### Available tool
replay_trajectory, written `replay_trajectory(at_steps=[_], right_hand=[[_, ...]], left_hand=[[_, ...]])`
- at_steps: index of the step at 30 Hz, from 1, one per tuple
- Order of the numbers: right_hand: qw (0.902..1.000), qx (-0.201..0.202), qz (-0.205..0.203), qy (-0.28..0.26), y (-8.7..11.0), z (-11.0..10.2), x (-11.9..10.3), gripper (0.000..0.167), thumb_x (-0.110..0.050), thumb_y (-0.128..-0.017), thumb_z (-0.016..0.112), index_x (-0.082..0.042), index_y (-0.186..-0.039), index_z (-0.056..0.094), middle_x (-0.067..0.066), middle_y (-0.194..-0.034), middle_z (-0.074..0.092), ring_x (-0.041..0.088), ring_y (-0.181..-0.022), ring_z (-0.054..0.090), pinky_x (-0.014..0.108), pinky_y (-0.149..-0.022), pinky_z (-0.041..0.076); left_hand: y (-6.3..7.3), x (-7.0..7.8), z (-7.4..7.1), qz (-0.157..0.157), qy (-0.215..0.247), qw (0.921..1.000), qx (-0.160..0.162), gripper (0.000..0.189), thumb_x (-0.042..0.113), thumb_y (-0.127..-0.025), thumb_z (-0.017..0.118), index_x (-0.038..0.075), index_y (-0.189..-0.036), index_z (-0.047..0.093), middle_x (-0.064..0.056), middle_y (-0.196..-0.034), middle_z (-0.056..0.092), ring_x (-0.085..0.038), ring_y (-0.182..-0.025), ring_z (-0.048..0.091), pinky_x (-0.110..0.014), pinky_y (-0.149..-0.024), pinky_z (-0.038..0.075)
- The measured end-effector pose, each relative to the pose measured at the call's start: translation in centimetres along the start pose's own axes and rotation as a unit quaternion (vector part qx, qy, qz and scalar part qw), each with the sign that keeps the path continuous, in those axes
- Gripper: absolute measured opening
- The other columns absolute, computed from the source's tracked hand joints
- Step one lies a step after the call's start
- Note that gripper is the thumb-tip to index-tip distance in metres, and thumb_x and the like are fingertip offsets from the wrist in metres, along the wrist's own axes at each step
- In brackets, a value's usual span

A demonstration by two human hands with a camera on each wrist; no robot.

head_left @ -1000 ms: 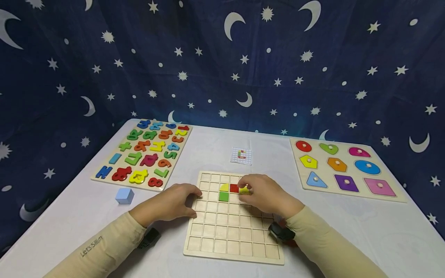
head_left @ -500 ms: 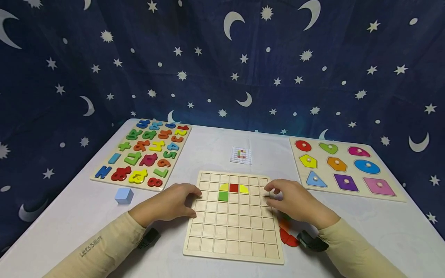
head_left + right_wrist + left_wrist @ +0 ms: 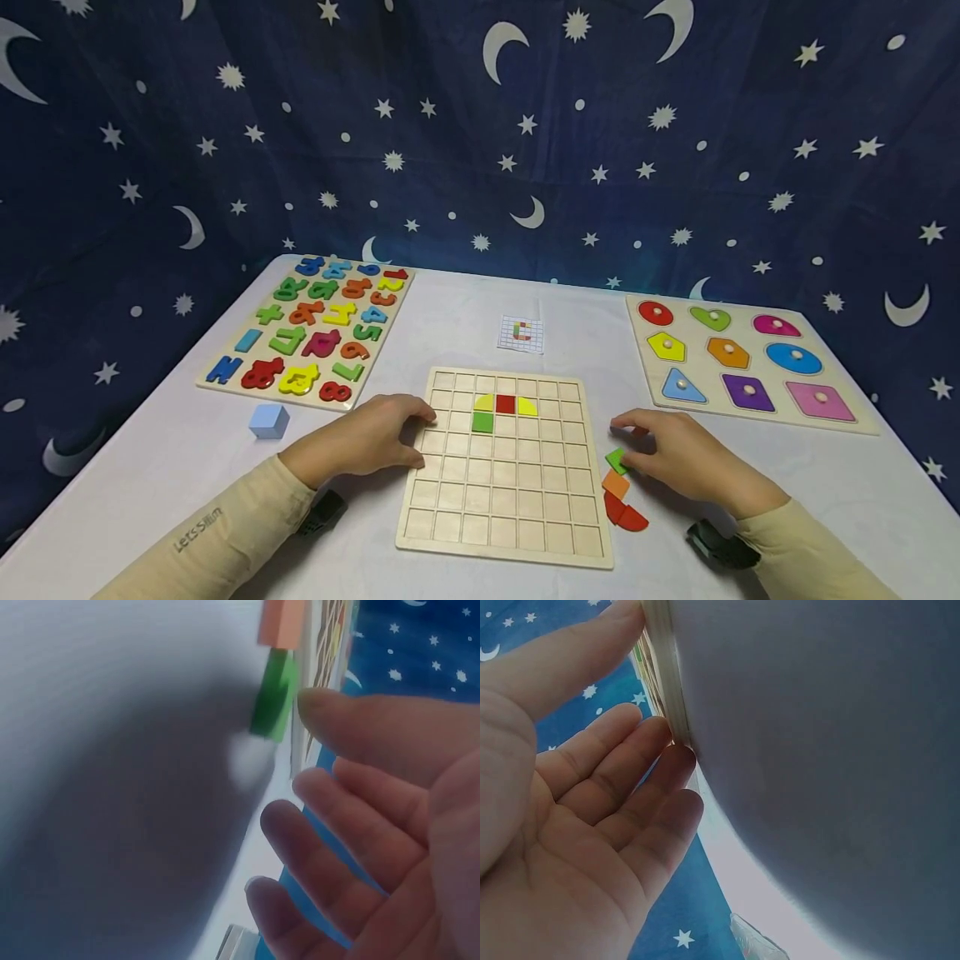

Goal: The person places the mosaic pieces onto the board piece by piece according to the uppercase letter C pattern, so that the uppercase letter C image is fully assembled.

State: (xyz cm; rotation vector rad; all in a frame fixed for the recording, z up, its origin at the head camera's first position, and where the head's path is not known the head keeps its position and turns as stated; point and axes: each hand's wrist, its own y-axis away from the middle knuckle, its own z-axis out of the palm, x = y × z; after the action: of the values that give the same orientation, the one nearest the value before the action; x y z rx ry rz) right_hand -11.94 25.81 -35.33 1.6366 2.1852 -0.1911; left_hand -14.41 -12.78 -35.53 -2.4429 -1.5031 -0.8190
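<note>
Touches gridded wooden board (image 3: 504, 478) with left hand (image 3: 367, 435), relaxed; holds right hand (image 3: 688, 458) unclenched by green tile (image 3: 274, 699) (plainly thick only from right wrist's view).

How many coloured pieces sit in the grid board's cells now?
4: a yellow quarter-circle, a red square and a second yellow quarter-circle, left to right in one row, plus a green square below the first yellow in the head view. None looks hidden.

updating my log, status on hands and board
Left fingers at grid board edge. Right fingers by loose green tile, not gripping. Four tiles placed. Nothing seen blocking.
</note>
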Motion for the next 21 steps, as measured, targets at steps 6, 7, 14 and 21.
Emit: replay_trajectory(at_steps=[6, 7, 14, 21], right_hand=[[0.9998, -0.013, -0.006, -0.010, 0.59, 0.12, 0.25, 0.040, -0.015, -0.083, 0.080, -0.010, -0.121, 0.069, 0.005, -0.116, 0.068, 0.029, -0.107, 0.062, 0.056, -0.096, 0.048], [0.9998, -0.016, -0.007, -0.010, 0.60, 0.15, 0.23, 0.040, -0.014, -0.083, 0.080, -0.010, -0.121, 0.069, 0.005, -0.117, 0.068, 0.029, -0.108, 0.062, 0.056, -0.096, 0.048], [0.9995, -0.028, -0.007, -0.008, 0.35, 0.18, 0.07, 0.030, -0.013, -0.084, 0.080, -0.013, -0.113, 0.072, 0.002, -0.111, 0.070, 0.030, -0.107, 0.061, 0.058, -0.097, 0.046], [0.9999, -0.015, -0.005, 0.000, 0.10, 0.31, -0.06, 0.022, -0.014, -0.085, 0.080, -0.015, -0.105, 0.073, -0.004, -0.101, 0.069, 0.024, -0.100, 0.060, 0.055, -0.094, 0.049]], left_hand=[[0.13, -0.05, -0.14, 0.007, -0.001, 1.0000, 0.000, 0.050, 0.011, -0.073, 0.090, 0.003, -0.117, 0.068, -0.007, -0.118, 0.065, -0.026, -0.119, 0.057, -0.044, -0.106, 0.043], [0.17, -0.06, -0.17, 0.007, -0.002, 1.0000, -0.001, 0.050, 0.011, -0.073, 0.090, 0.003, -0.117, 0.068, -0.007, -0.118, 0.065, -0.027, -0.119, 0.057, -0.045, -0.106, 0.043], [0.12, -0.03, -0.17, 0.005, -0.001, 1.0000, -0.002, 0.049, 0.011, -0.074, 0.090, 0.003, -0.117, 0.068, -0.007, -0.119, 0.065, -0.026, -0.119, 0.057, -0.044, -0.106, 0.043], [0.07, -0.12, -0.03, 0.010, 0.001, 1.0000, 0.000, 0.049, 0.011, -0.074, 0.090, 0.003, -0.117, 0.068, -0.006, -0.117, 0.065, -0.026, -0.117, 0.058, -0.045, -0.105, 0.043]])
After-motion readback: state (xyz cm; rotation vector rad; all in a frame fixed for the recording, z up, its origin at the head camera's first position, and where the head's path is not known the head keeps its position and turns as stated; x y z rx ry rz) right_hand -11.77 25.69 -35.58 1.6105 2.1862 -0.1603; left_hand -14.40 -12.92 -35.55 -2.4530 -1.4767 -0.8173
